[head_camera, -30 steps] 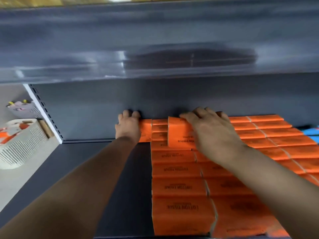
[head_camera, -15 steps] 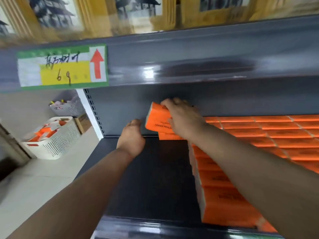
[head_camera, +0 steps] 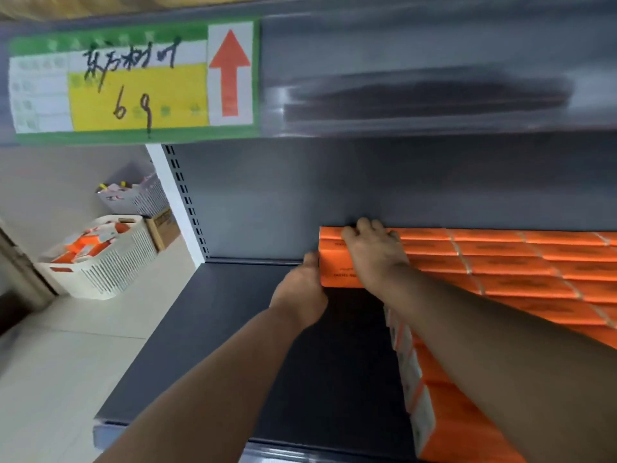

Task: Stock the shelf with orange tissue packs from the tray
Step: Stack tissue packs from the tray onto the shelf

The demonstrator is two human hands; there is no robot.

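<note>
scene: head view into a dark grey shelf (head_camera: 233,345), motion blur over most of it
end packs (head_camera: 334,262): orange tissue packs at the back of the shelf, against the rear panel, forming the left end of the orange block; black print on top, too blurred to read
stocked packs (head_camera: 517,272): orange, laid in tight rows, filled the right part of the shelf from back to front edge; the left part of the shelf board was bare
right hand (head_camera: 375,259): palm down on top of the end packs, fingers (head_camera: 364,228) bent over their far edge by the rear panel, clamped on them; forearm ran across the stocked packs
left hand (head_camera: 300,295): just left of the end packs, thumb side touching their left face; fingers hidden behind the hand, so could not tell whether they were curled or straight
tray (head_camera: 110,275): white slatted basket on the floor (head_camera: 66,362), well left of the shelf
tray packs (head_camera: 83,250): orange and white packs piled loose inside the tray
second basket (head_camera: 140,198): pale, behind the tray, small items inside, too blurred to name
cardboard box (head_camera: 163,227): brown, between the tray and the slotted upright (head_camera: 183,202)
upper shelf (head_camera: 434,78): grey front edge right above, glossy, smeared
price label (head_camera: 133,81): on that edge at left, green border, yellow field, handwritten characters and "69"
red arrow (head_camera: 229,71): on the white right part of the label, pointed up
</note>
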